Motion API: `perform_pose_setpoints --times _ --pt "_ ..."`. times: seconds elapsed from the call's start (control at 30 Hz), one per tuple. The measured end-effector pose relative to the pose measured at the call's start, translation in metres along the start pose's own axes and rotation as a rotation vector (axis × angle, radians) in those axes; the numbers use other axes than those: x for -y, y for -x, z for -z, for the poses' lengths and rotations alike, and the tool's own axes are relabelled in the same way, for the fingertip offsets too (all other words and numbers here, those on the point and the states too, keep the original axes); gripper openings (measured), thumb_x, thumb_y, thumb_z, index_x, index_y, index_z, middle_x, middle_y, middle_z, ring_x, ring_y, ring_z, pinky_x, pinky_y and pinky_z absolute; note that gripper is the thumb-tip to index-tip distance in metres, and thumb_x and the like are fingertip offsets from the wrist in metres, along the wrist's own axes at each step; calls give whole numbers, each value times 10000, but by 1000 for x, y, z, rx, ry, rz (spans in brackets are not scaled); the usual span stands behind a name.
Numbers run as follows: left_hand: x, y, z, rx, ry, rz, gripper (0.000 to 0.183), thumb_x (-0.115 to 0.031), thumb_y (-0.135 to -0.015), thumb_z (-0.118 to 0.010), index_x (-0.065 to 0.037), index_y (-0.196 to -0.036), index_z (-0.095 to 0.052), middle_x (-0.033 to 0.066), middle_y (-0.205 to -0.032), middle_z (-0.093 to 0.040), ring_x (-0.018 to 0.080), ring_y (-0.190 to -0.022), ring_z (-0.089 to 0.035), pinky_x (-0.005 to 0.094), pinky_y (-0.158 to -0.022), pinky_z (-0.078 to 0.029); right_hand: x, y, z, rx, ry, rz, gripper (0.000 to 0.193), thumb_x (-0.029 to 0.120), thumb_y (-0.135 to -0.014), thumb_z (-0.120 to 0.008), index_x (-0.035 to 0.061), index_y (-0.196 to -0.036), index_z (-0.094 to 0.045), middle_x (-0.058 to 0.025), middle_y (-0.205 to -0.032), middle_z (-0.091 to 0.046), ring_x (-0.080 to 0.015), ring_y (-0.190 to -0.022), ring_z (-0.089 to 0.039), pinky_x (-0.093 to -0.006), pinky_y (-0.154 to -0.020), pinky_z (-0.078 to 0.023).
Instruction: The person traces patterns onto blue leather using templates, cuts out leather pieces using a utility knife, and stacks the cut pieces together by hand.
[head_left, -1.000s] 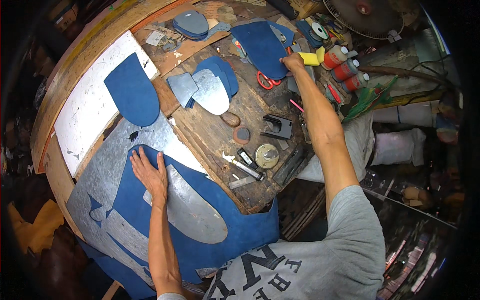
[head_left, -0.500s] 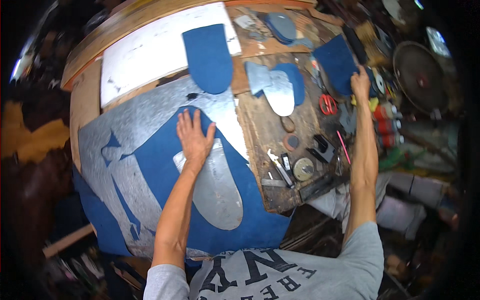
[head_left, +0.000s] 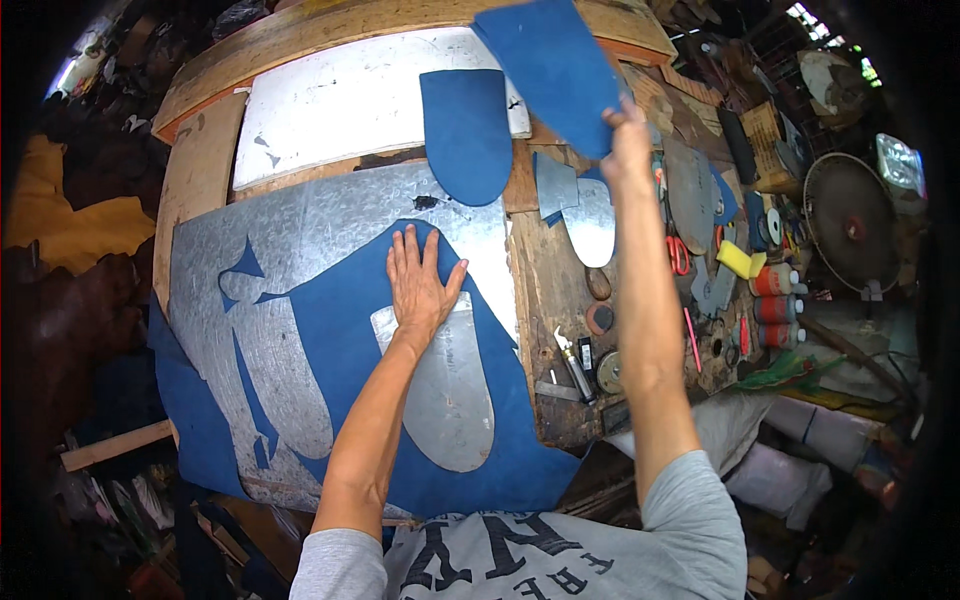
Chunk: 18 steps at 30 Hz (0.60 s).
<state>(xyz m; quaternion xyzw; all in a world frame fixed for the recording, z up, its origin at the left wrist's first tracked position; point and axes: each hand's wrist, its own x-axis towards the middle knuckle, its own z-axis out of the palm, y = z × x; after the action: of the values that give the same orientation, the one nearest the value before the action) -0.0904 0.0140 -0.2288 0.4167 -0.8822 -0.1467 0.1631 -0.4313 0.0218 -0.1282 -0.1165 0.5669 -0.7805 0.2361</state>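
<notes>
My left hand [head_left: 420, 285] lies flat with fingers spread on a large blue sheet of leather-like material [head_left: 345, 325]. Its heel is by the upper end of a grey, round-ended template [head_left: 450, 395] on that sheet. The sheet rests on a scratched metal plate [head_left: 330, 215]. At the far side, my right hand [head_left: 628, 140] grips the lower corner of a cut blue piece [head_left: 550, 70], held over the bench's far edge and slightly blurred. A second blue piece with a rounded end [head_left: 467, 135] lies nearby, across a white board [head_left: 345, 105] and the metal plate.
On the worn bench at right are grey templates [head_left: 688, 195], red-handled scissors [head_left: 678, 255], a cutter knife [head_left: 574, 366] and a yellow block [head_left: 735, 260]. Several red-labelled bottles [head_left: 775, 308] and a round fan [head_left: 853, 225] stand farther right.
My right hand has carried the blue piece left and away from me, from the bench's right side to its far edge, uncovering a grey template. My left hand stays on the sheet. The view has shifted.
</notes>
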Motion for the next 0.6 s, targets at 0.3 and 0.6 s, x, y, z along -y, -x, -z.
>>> perform_pose_setpoints --times 0.3,0.6 --pt "2 9 6 -10 48 6 686 -509 -888 -602 -28 -1368 -501 273 -1488 -340 437 -1420 -242 524 -1157 -183 -59 93 11 -101 746 343 398 16 -921 -455 -95 -1300 -512 -245 -1260 -583 -351 -1180 -568 -358 -994 -435" --pt "23 3 3 0 227 -95 682 -564 -930 -502 -2 -1313 -554 249 -1409 -479 416 -1350 -387 481 -1124 -278 -60 430 27 604 1281 236 559 255 -877 -664 33 -1357 -483 -291 -1445 -379 -473 -1343 -343 -575 -1092 -263"
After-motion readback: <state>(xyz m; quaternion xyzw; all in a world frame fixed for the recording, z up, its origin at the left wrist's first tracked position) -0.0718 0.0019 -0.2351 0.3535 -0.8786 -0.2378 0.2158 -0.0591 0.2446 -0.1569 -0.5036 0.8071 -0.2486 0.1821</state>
